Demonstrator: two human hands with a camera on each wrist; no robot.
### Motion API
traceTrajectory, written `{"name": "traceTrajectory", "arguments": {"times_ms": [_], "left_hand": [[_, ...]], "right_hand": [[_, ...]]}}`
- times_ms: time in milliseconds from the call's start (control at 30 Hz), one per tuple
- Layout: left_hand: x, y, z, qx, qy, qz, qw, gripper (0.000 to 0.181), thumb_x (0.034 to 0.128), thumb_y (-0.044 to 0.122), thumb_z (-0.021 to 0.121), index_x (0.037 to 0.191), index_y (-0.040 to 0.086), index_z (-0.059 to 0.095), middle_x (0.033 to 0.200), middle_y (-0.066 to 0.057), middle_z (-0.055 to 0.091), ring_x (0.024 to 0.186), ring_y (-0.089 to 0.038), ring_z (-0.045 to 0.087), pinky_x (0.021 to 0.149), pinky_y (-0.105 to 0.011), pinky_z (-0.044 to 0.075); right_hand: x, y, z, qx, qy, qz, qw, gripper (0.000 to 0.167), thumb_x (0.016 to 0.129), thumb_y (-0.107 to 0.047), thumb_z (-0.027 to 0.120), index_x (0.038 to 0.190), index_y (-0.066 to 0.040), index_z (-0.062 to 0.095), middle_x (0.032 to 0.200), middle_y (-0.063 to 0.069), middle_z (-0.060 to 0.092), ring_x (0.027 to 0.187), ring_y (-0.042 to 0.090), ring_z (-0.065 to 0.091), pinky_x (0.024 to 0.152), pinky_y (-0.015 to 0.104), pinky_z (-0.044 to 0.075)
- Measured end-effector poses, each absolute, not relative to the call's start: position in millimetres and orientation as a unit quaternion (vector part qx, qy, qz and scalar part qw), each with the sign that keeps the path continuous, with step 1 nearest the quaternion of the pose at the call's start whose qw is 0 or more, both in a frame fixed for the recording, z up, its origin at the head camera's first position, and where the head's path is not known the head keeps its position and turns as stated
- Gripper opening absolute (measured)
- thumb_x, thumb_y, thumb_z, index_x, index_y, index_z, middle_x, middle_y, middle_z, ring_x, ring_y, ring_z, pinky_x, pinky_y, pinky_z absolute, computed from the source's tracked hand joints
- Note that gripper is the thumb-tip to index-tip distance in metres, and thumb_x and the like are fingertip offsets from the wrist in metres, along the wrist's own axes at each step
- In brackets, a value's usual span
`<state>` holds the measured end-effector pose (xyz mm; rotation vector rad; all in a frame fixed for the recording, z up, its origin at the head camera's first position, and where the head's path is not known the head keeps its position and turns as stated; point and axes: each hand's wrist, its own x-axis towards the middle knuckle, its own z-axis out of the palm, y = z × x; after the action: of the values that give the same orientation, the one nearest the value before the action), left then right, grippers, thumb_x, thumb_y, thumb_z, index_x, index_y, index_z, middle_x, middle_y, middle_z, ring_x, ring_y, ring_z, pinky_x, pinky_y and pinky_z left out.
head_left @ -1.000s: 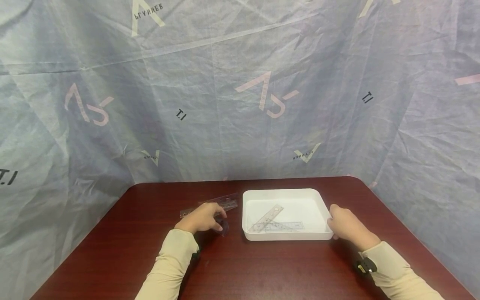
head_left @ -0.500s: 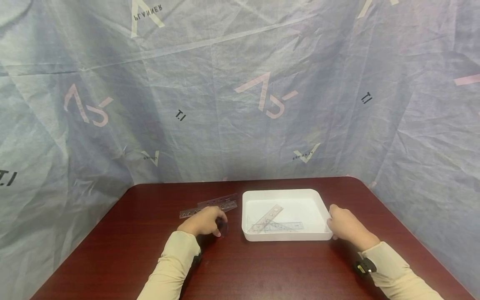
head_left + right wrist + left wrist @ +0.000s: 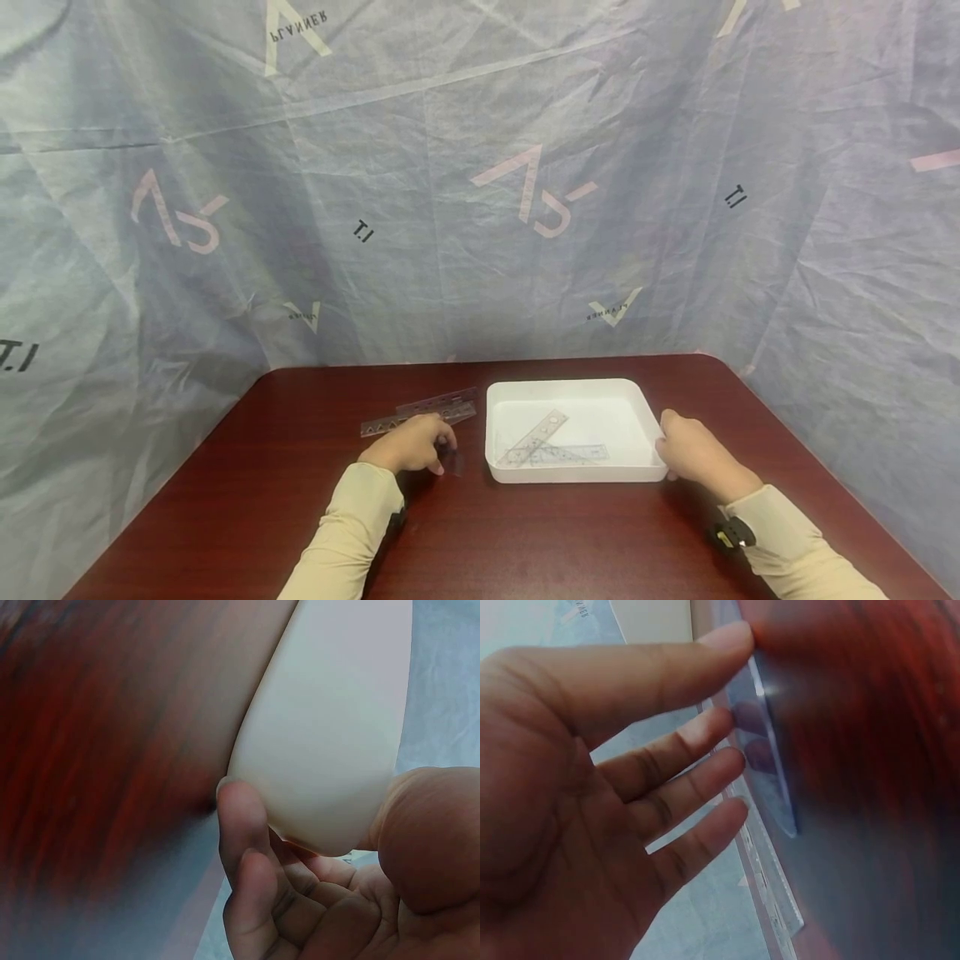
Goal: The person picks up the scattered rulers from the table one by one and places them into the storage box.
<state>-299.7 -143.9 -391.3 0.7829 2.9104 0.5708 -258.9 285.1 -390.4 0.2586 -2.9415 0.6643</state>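
Two hands were ours at the tabletop (image 3: 540,533), each busy with something different. With the left hand (image 3: 411,444) we reached over a clear piece (image 3: 453,463) just left of the tray (image 3: 585,473), low at the tabletop. Our thumb (image 3: 727,645) met its edge, while the fingers (image 3: 686,785) in view stood apart from the thumb, their tips close against the piece; whether we had it pinched we could not tell. With the right hand (image 3: 693,450) we gripped the tray's right end, thumb at the rim and fingers clamped beneath it. Inside the tray, toward its left, a slanted ruler (image 3: 534,438) crossed a flat ruler (image 3: 577,452). Behind our left hand lay a near ruler (image 3: 384,425), partly covered by that hand, and a far ruler (image 3: 437,400) next to it, both angled on the tabletop. We wore cream sleeves (image 3: 337,521), with a black device (image 3: 733,532) at the right wrist. Beyond the tabletop hung a grey, printed cloth (image 3: 420,167), creased across its width.
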Motion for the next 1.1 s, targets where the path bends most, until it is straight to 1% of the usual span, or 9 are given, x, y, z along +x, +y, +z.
{"name": "traceTrajectory", "arguments": {"times_ms": [133, 433, 767, 900, 1100], "left_hand": [[-299.6, -143.5, -390.2, 0.261, 0.946, 0.187, 0.038, 0.034, 0.0655, 0.000, 0.089, 0.094, 0.011, 0.074, 0.096, -0.007, 0.064, 0.094, -0.025, 0.060, 0.089, -0.046, 0.049], [-300.3, -144.5, -390.7, 0.253, 0.948, 0.186, 0.048, 0.035, 0.0657, 0.004, 0.090, 0.095, 0.012, 0.073, 0.096, -0.008, 0.065, 0.094, -0.025, 0.060, 0.086, -0.046, 0.050], [-298.8, -143.7, -388.1, 0.240, 0.951, 0.187, 0.054, 0.037, 0.0657, 0.006, 0.091, 0.098, 0.010, 0.073, 0.099, -0.010, 0.067, 0.096, -0.027, 0.062, 0.085, -0.045, 0.051], [-299.3, -144.1, -388.1, 0.244, 0.951, 0.184, 0.052, 0.038, 0.0649, 0.007, 0.092, 0.097, 0.010, 0.072, 0.099, -0.010, 0.067, 0.095, -0.027, 0.062, 0.085, -0.045, 0.051], [-299.4, -144.3, -389.5, 0.249, 0.951, 0.177, 0.047, 0.038, 0.0640, 0.008, 0.092, 0.096, 0.011, 0.071, 0.096, -0.008, 0.064, 0.092, -0.024, 0.060, 0.085, -0.044, 0.050]], "right_hand": [[-258.9, 285.7, -390.8, 0.085, -0.970, 0.221, 0.057, 0.009, 0.087, -0.002, 0.049, 0.093, 0.005, 0.048, 0.067, 0.008, 0.054, 0.048, 0.015, 0.056, 0.054, 0.034, 0.046], [-259.9, 285.8, -391.0, 0.090, -0.969, 0.220, 0.061, 0.009, 0.088, -0.001, 0.050, 0.093, 0.006, 0.049, 0.067, 0.008, 0.054, 0.048, 0.015, 0.056, 0.052, 0.033, 0.046], [-259.4, 285.9, -391.3, 0.086, -0.971, 0.217, 0.057, 0.010, 0.088, -0.002, 0.050, 0.094, 0.006, 0.049, 0.067, 0.008, 0.054, 0.048, 0.015, 0.057, 0.054, 0.034, 0.046], [-260.0, 286.0, -391.6, 0.087, -0.971, 0.216, 0.057, 0.011, 0.088, -0.002, 0.050, 0.095, 0.006, 0.049, 0.067, 0.008, 0.054, 0.048, 0.015, 0.057, 0.054, 0.034, 0.047], [-260.6, 286.0, -392.0, 0.088, -0.970, 0.217, 0.058, 0.012, 0.088, -0.002, 0.050, 0.095, 0.007, 0.049, 0.068, 0.009, 0.054, 0.048, 0.015, 0.057, 0.053, 0.033, 0.046]]}}
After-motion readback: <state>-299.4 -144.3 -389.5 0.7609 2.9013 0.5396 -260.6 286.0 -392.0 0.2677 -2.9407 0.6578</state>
